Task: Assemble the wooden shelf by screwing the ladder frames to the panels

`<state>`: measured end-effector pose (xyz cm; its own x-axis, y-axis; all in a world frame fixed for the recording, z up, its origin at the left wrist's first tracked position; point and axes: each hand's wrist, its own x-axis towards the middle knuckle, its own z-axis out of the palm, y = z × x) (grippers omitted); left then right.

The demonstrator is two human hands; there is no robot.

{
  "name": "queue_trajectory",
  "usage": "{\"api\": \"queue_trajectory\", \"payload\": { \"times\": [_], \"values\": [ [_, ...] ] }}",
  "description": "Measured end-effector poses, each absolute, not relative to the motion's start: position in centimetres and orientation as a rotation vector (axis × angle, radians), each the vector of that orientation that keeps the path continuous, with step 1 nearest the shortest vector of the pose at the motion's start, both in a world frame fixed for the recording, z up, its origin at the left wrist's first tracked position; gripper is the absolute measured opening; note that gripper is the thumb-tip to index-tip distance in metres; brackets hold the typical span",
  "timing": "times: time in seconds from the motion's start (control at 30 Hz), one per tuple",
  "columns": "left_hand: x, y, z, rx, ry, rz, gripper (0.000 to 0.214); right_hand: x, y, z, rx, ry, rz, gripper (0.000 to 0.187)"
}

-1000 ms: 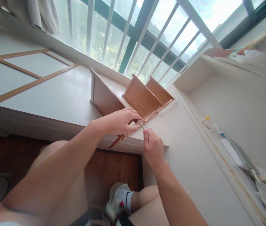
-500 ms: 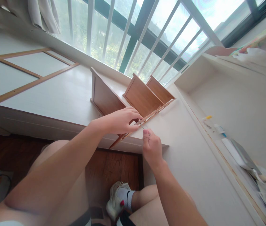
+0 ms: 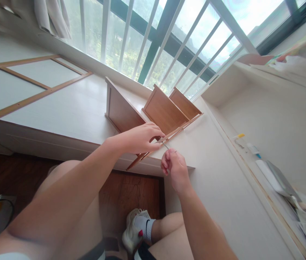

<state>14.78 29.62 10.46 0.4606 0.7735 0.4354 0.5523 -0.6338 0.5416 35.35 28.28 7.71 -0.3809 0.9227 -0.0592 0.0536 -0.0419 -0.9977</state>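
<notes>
A brown wooden shelf unit [image 3: 166, 110] with three boards lies on a white window ledge, its boards slanting upward from a side frame. My left hand [image 3: 143, 139] is closed around the frame's narrow wooden rail [image 3: 178, 130], its thumb on the near side and fingers over the far side. Just right of it, my right hand [image 3: 176, 166] pinches a thin metal hex key [image 3: 165, 145]. The key's tip meets the rail beside my left fingertips; the fastener there is too small to make out.
A separate wooden ladder-shaped frame [image 3: 20, 104] lies on the ledge [image 3: 71, 104] at left. White window bars [image 3: 126, 36] stand behind. To the right, a white cabinet recess [image 3: 272, 119] holds a small tube [image 3: 253, 150] and a grey-white flat item [image 3: 275, 175].
My right hand has turned about the hex key, and its curled fingers now show more on the left side. My left hand keeps its place on the rail.
</notes>
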Motion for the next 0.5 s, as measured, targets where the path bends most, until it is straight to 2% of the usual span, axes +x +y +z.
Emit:
{"api": "queue_trajectory", "payload": {
  "times": [0.13,0.5],
  "values": [
    [14.7,29.6,10.6,2.389,1.125,0.953,0.033,35.6,27.9,7.5,-1.035,-1.505,1.515,0.033],
    [14.7,29.7,10.7,2.363,1.144,0.945,0.036,34.9,27.5,6.4,-1.225,-1.609,1.13,0.042]
  ]
}}
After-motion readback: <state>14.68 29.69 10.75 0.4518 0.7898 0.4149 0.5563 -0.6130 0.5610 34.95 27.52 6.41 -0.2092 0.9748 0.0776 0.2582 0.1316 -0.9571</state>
